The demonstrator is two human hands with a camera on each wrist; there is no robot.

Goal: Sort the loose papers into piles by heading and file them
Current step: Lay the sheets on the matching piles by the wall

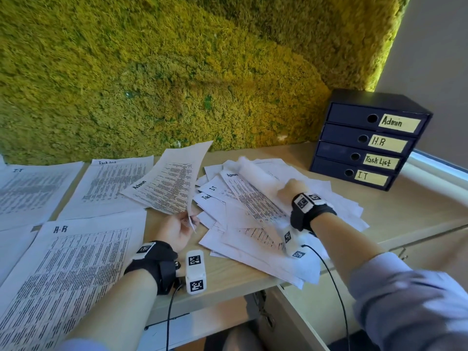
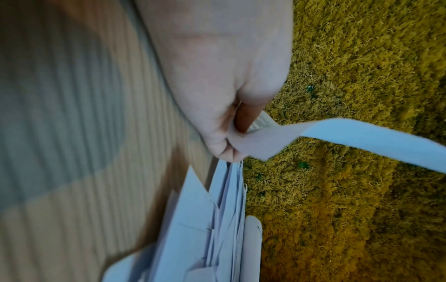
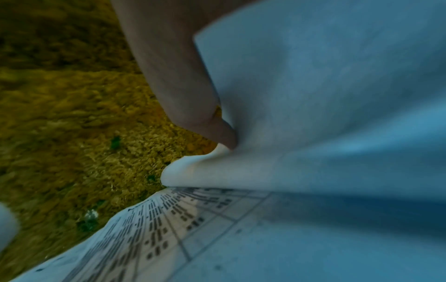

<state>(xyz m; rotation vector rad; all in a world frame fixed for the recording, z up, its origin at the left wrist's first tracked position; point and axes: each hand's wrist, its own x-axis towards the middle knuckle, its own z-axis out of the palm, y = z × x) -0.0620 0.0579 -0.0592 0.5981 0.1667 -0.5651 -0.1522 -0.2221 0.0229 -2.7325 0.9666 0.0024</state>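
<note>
My left hand (image 1: 177, 228) pinches the near edge of a printed sheet headed "Admin" (image 1: 169, 181) and holds it tilted above the desk; the left wrist view shows the same pinched sheet (image 2: 265, 141). My right hand (image 1: 291, 190) lifts a blurred, curling sheet (image 1: 255, 173) off the loose heap of papers (image 1: 253, 219); in the right wrist view a finger (image 3: 193, 106) presses into that white sheet (image 3: 313, 95). Under it lies another "Admin" page (image 1: 243, 196). Sorted piles lie to the left: "I.T" (image 1: 27, 191), "Task List" (image 1: 114, 183), "H.R" (image 1: 68, 269).
A dark blue drawer unit (image 1: 367, 140) at the back right carries labels Admin, H.R, Task List and I.T, all drawers closed. A moss wall (image 1: 164, 72) backs the wooden desk (image 1: 228, 282). Cables hang from both wrist devices over the front edge.
</note>
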